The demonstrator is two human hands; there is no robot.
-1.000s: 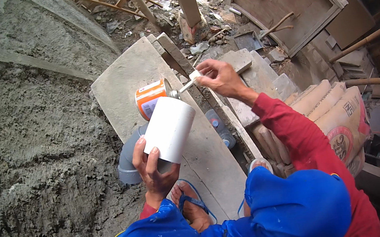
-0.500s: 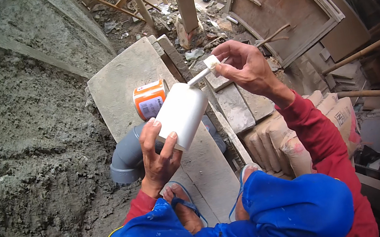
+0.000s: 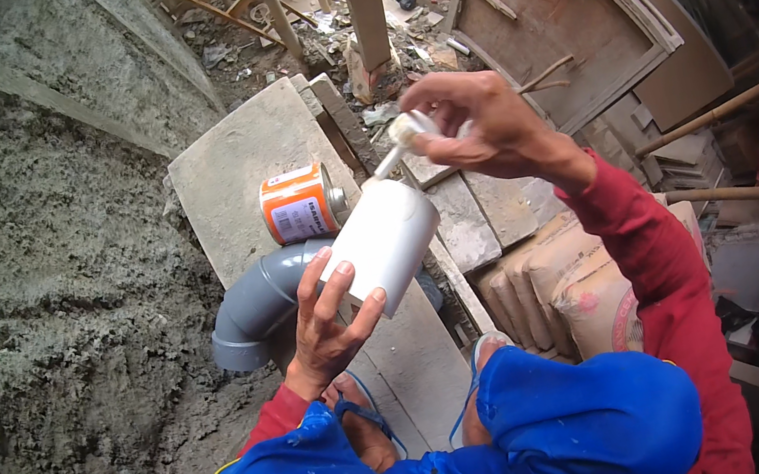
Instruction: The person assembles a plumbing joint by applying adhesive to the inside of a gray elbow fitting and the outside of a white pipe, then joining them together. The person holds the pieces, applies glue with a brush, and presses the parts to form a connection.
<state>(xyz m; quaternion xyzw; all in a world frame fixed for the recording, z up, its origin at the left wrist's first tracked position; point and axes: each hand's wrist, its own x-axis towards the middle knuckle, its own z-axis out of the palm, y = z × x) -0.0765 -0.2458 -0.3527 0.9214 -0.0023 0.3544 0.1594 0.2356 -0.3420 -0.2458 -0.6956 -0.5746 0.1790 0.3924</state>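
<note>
My left hand [image 3: 333,331] grips a short white plastic pipe [image 3: 390,240] from its lower left, thumb and fingers pressed on its side. The pipe is held tilted above the plank. In my right hand [image 3: 491,121] is an applicator brush [image 3: 396,155] with a pale, smeared cap, pinched between thumb and fingers. Its tip is at the pipe's upper end; whether it goes inside is hidden. Left of the pipe is an orange and white tin [image 3: 297,205] with a short metal neck on its right. A grey pipe elbow [image 3: 254,305] rests just below the tin, partly behind my left hand.
A dusty plank platform [image 3: 232,151] lies under the tin and my sandalled feet. Rough grey wall [image 3: 81,330] rises at left. Stacked paper sacks [image 3: 577,288] stand at right, below concrete slabs [image 3: 462,217]. A wooden post [image 3: 364,6] and leaning wooden panel [image 3: 563,12] are farther off.
The white pipe has shifted slightly right and down with my left hand. My right hand and the brush have tilted and moved a little left.
</note>
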